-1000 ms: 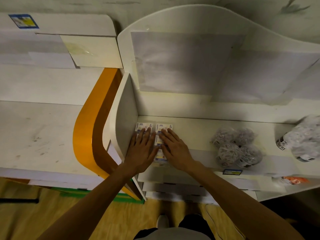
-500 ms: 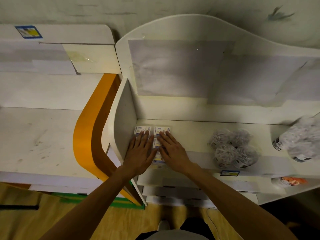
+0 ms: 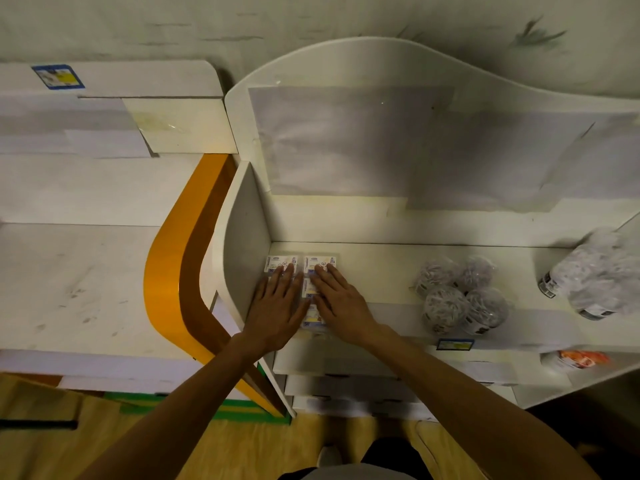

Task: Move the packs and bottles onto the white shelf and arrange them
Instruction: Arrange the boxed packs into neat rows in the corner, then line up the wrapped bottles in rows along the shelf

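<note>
Small flat white packs (image 3: 318, 264) with blue print lie in two rows at the left end of the white shelf (image 3: 381, 268), against its side panel. My left hand (image 3: 277, 308) rests flat on the left row, fingers spread. Beside it my right hand (image 3: 341, 301) lies flat on the right row. Both palms press down on the packs and hide most of them. Further right on the shelf sit several round clear packs (image 3: 462, 294) of white bits. Two clear bottles (image 3: 588, 282) lie on their sides at the far right.
An orange curved panel (image 3: 166, 278) and a lower white surface (image 3: 76, 285) stand to the left. A blue price tag (image 3: 454, 344) marks the shelf's front edge. An orange-labelled item (image 3: 578, 359) lies on the shelf below. Wooden floor is underneath.
Both hands stay flat on the packs. The whole scene has shifted slightly downward in view as my head tilted.
</note>
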The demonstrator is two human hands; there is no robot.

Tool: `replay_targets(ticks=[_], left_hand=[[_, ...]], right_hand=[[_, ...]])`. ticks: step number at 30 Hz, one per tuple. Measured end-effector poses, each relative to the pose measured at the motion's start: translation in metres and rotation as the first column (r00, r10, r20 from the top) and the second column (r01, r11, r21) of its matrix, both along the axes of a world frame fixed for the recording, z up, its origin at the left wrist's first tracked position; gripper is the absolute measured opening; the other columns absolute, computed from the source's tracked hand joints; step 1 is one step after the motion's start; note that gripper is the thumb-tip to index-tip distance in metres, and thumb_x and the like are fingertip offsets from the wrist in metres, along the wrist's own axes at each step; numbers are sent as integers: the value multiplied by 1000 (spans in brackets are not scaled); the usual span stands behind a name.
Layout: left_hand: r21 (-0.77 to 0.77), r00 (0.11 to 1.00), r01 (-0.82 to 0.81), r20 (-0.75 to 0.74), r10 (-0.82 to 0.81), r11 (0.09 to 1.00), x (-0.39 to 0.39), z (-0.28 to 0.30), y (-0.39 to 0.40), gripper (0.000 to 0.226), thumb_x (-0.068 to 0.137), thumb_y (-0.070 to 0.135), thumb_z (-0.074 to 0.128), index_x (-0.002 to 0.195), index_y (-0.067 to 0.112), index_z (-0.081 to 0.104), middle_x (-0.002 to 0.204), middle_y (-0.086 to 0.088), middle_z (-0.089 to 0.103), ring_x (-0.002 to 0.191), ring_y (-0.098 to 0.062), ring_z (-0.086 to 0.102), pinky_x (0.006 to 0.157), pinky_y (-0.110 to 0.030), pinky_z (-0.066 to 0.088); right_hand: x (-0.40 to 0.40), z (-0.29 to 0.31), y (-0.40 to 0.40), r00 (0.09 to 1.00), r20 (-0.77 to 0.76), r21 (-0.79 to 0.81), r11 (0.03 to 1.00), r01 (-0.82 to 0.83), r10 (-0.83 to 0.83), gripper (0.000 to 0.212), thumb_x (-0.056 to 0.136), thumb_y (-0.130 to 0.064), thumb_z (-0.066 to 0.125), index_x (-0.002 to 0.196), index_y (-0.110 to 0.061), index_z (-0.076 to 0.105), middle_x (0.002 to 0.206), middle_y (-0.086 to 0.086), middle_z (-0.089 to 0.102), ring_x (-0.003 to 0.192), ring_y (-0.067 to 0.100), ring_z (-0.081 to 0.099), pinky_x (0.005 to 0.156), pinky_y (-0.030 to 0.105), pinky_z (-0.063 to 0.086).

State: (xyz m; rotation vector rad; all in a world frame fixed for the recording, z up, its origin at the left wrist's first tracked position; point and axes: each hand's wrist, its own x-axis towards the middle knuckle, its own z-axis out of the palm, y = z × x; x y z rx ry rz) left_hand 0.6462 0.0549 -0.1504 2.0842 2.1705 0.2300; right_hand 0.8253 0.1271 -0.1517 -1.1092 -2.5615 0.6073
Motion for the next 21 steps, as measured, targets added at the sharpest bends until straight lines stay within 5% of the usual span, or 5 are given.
replay_targets(ticks=[6, 11, 18, 21], left_hand=[[-12, 998, -14, 64, 14, 1000, 1, 9, -2, 89, 88, 76, -9, 159, 22, -7, 165, 2, -13, 153, -16, -12, 125, -44, -1], [133, 979, -61, 203, 34, 989, 24, 55, 10, 72, 104, 59, 25, 160, 18, 6, 165, 4, -5, 151, -11, -5, 122, -37, 0], [142, 936, 168, 287, -203, 976, 135, 88, 54, 70, 100, 64, 30, 157, 24, 24, 167, 3, 13, 149, -18, 26, 116, -44, 36], [141, 916, 265, 272, -294, 954, 189, 87, 56, 69, 98, 65, 38, 156, 30, 24, 167, 6, 12, 148, -17, 26, 115, -41, 36]], right_hand=[[2, 12, 2, 999, 17, -92, 995, -40, 42, 56, 107, -42, 33, 158, -21, 21, 166, -5, 12, 153, 13, -2, 124, 42, 16], [33, 70, 20, 983, -183, -1, 1000, 20, -19, 53, 105, -38, 41, 154, -18, 34, 164, -2, 19, 153, 13, 6, 123, 35, 12], [169, 122, 50, 957, -247, 88, 981, 176, -149, 42, 101, -31, 50, 142, -21, 51, 155, -4, 39, 145, 12, 28, 117, 31, 25], [231, 112, 52, 922, -285, 60, 956, 289, -261, 38, 100, -24, 55, 138, -20, 54, 150, -4, 44, 139, 13, 37, 113, 31, 33]])
